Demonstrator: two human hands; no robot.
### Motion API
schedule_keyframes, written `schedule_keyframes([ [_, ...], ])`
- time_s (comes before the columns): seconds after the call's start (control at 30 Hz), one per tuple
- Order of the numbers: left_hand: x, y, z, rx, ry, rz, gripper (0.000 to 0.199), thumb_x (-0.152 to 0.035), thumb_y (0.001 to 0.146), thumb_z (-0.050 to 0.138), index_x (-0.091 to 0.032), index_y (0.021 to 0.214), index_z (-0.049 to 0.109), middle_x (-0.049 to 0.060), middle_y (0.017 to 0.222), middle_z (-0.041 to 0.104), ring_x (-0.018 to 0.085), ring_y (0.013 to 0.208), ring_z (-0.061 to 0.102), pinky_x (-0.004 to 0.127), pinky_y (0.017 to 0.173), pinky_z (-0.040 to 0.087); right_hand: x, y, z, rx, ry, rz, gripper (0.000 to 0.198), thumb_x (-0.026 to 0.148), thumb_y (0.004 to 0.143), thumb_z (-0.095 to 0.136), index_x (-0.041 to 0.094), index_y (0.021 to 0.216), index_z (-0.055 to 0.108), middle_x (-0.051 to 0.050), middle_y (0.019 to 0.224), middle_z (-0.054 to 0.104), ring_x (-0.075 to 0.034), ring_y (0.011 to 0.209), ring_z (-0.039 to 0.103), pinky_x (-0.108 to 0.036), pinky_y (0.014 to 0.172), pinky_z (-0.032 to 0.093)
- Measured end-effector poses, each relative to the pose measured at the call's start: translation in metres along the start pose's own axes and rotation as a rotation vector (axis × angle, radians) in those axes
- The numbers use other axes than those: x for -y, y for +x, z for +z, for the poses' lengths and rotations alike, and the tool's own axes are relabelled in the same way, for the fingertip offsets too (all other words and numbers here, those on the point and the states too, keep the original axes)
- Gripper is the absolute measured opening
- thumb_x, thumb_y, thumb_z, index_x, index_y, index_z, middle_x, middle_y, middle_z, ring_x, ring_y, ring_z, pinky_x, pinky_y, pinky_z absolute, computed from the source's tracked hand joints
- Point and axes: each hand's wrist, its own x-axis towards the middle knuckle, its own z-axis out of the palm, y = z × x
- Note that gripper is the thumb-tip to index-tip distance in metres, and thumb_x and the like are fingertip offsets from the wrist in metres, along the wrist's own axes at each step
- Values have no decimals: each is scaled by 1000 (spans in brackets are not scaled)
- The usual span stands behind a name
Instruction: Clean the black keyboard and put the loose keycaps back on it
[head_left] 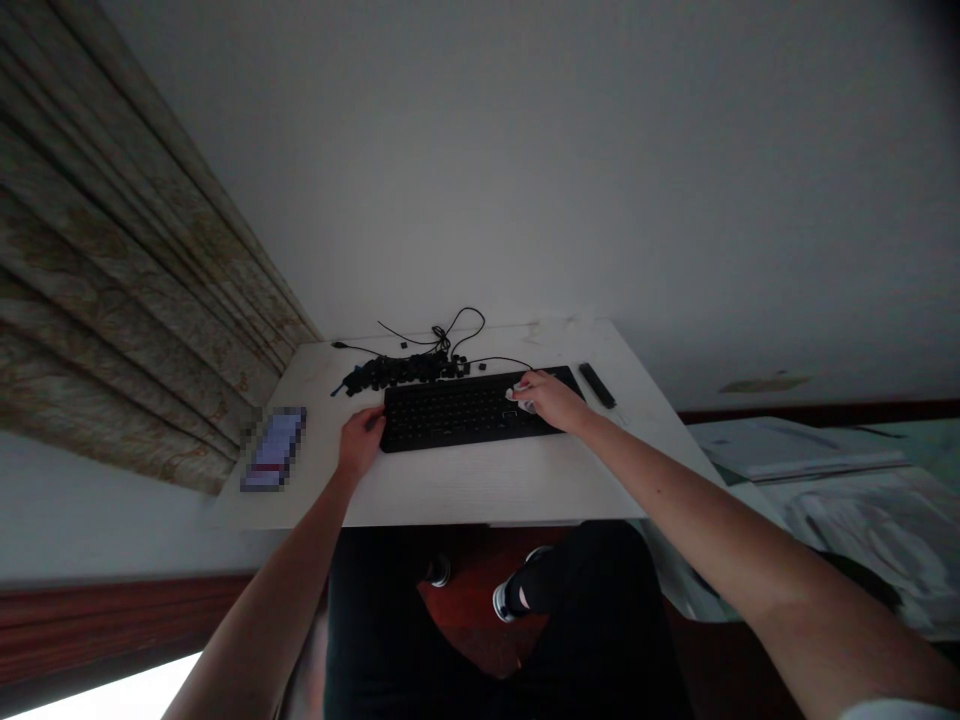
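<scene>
A black keyboard [450,413] lies across the white desk, many of its keycaps off. My left hand [361,440] is closed on the keyboard's left edge, thumb and fingers against its corner. Pinched in my right hand [553,398] is a crumpled white tissue [523,398], pressed on the right part of the keyboard. Much of the tissue is hidden by the fingers. Just behind the keyboard lies a pile of loose black keycaps [397,372]. A thin blue-ended item [337,387] sticks out at the pile's left; its kind is unclear.
A black cable [472,312] coils at the back of the desk [480,490]. A slim dark bar [597,385] lies right of the keyboard. At the left edge rests a blurred-out phone [274,448]. A curtain [150,230] hangs left; papers [810,450] sit lower right.
</scene>
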Motion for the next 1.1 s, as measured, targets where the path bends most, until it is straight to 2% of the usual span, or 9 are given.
schedule_keyframes([
  [0.23,-1,0,0,-9,-11,11,31,-28,87,57,-20,112,73,8,113,73,25,109,66,44,106,47,-56,-58,-27,-26,-63,81,45,-5,70,54,22,97,78,-8,103,69,-22,91,64,-37,87,50],
  [0.33,-1,0,1,-13,3,9,31,-27,86,56,-20,112,73,8,113,73,25,109,66,44,106,47,-70,-67,-34,-26,-60,135,43,-4,69,54,22,93,78,-8,101,70,-23,91,64,-36,86,51],
  [0.43,-2,0,1,-12,17,11,31,-27,86,56,-20,111,73,8,114,73,25,110,66,43,106,47,-67,-58,-31,-88,-17,181,43,-2,70,52,22,93,79,-8,99,69,-23,93,64,-37,88,52],
  [0.53,-2,0,0,-14,22,15,31,-28,86,56,-20,111,73,8,116,73,25,111,65,43,107,46,-51,-45,-19,-160,41,203,46,0,73,51,23,103,78,-8,102,69,-23,96,64,-39,89,53],
  [0.67,-1,-1,0,-1,-6,-1,31,-29,86,56,-20,112,73,8,115,73,24,110,66,44,107,47,-40,-46,-10,-102,74,154,44,0,72,53,22,101,78,-9,104,69,-24,97,64,-40,91,52],
  [0.9,0,-1,0,-5,-21,14,30,-28,86,56,-21,111,74,7,114,74,25,110,66,44,107,47,-73,-80,-37,-61,3,235,40,-1,70,53,22,90,79,-8,99,69,-23,91,66,-40,90,52],
  [1.0,0,0,1,-7,-13,16,31,-26,86,56,-21,111,73,8,114,73,25,111,66,44,106,47,-75,-79,-43,-83,22,275,39,0,72,54,23,90,80,-8,99,68,-23,92,65,-39,90,52],
  [1.1,0,0,1,-7,0,14,31,-27,87,56,-21,112,73,8,115,73,25,112,65,44,107,47,-67,-67,-36,-151,16,303,43,0,74,51,24,98,79,-7,98,66,-23,93,64,-38,89,52],
])
